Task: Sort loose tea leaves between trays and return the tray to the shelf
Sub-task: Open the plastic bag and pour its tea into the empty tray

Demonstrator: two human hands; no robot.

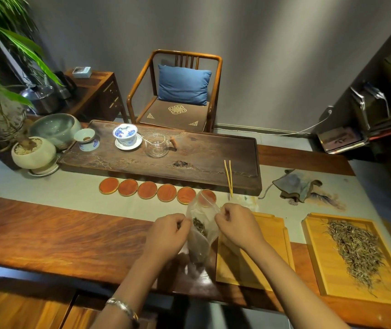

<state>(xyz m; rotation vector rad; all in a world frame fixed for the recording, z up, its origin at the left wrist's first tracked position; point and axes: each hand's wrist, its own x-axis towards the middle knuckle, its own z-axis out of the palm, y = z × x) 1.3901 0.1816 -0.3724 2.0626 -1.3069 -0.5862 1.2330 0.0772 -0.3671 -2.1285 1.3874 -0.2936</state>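
Note:
A clear plastic bag with some tea leaves inside hangs above the table's front edge. My left hand pinches its left side and my right hand pinches its right side near the mouth. A light wooden tray lies under my right forearm; little of its floor shows. Further right a second light wooden tray carries a long heap of loose tea leaves.
A dark wooden tea tray at the back holds a lidded gaiwan, a glass pitcher, a cup and yellow tweezers. Several round orange coasters line its front. Potted plants stand left, a folded cloth right, a chair behind.

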